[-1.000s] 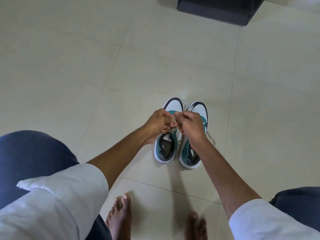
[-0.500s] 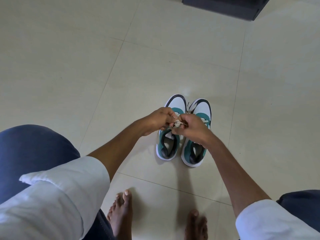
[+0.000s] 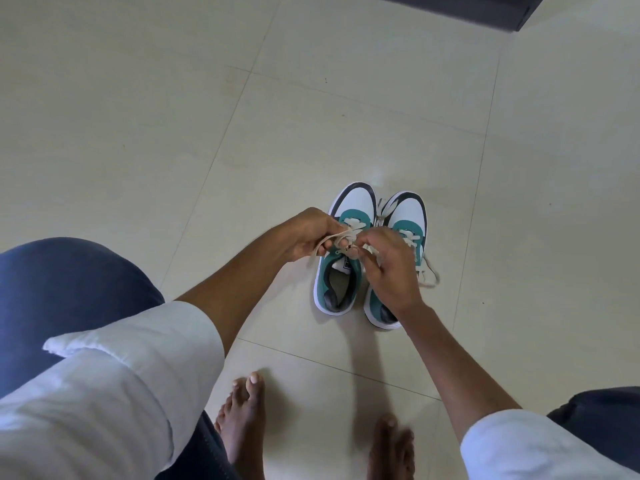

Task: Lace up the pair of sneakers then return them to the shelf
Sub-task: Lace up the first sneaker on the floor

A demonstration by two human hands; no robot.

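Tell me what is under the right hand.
The right hand covers the middle of the right sneaker; its toe, heel and a loose lace end show. The eyelets beneath the hand are hidden.

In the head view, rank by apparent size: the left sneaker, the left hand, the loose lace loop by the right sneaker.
1. left sneaker, though partly hidden
2. left hand, nearer the camera, so unsure
3. loose lace loop, clearly smallest
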